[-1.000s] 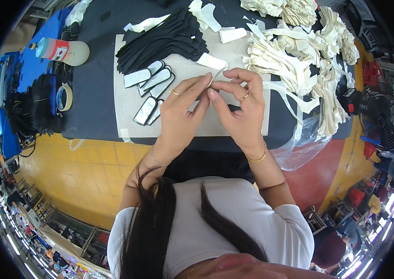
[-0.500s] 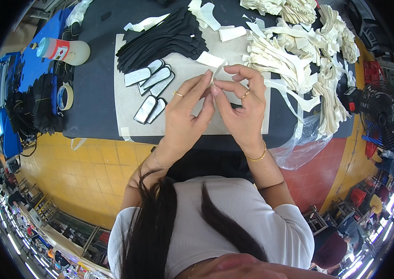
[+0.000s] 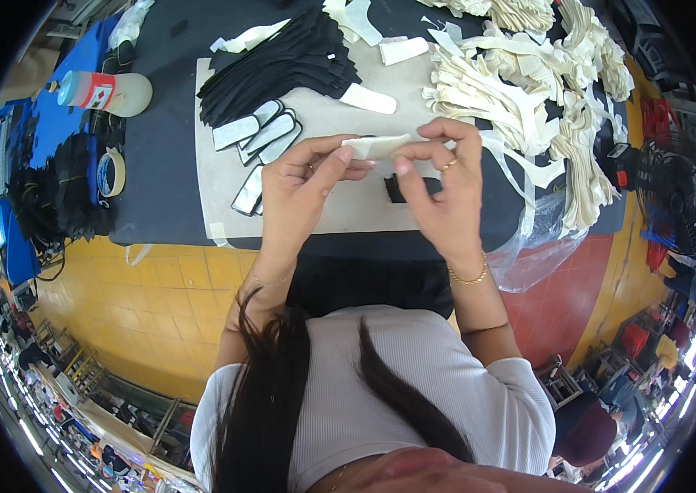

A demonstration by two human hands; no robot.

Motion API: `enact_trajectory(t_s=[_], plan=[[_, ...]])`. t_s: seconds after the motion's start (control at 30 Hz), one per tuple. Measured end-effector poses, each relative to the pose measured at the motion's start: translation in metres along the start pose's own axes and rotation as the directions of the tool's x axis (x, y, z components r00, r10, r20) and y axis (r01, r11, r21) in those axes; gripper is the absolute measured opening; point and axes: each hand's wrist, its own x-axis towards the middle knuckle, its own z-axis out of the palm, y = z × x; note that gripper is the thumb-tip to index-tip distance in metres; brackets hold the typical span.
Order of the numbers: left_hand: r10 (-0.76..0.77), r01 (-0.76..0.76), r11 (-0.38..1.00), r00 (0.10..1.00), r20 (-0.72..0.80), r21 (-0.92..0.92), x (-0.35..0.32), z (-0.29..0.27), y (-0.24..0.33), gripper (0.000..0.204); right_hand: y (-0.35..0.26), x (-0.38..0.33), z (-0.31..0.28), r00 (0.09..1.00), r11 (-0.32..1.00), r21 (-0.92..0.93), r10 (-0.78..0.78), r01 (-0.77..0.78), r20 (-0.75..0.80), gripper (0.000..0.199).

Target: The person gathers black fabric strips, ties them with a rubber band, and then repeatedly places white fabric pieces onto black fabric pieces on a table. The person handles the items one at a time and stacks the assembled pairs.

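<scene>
A small white rounded strip (image 3: 379, 148) is stretched between my two hands above the pale board (image 3: 340, 209). My left hand (image 3: 299, 185) pinches its left end between thumb and fingers. At the other end, my right hand (image 3: 448, 185) grips it with thumb and fingertips. A black piece (image 3: 396, 191) lies under my right hand, partly hidden. Several grey-faced, black-edged tabs (image 3: 270, 135) rest on the board left of my hands. Beyond them spreads a fanned stack of black fabric strips (image 3: 282, 74), with a loose white tab (image 3: 368, 99) at its right edge.
Bundles of cream fabric pieces (image 3: 488, 90) cover the table's right side, near a clear plastic bag (image 3: 533, 251) over the edge. A bottle (image 3: 122, 94) and a tape roll (image 3: 112, 172) are at left. A black fan (image 3: 677, 193) stands at far right.
My hands have moved apart, and the white strip, seen edge-on before, now shows its broad side between them. A black piece has come into sight beneath my right hand.
</scene>
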Motion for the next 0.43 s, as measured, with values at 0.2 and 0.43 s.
enact_trajectory(t_s=[0.2,0.43], plan=[[-0.022,0.022,0.999,1.000,0.008,0.026,-0.006,0.010,-0.008,0.021,0.023,-0.033,-0.042,0.985,0.977,-0.138,0.154,-0.164,-0.078,0.009],[0.014,-0.012,0.999,0.999,0.036,-0.044,0.006,-0.019,-0.022,0.020,0.099,-0.115,-0.115,0.748,0.860,-0.122,0.353,-0.496,-0.562,0.010]])
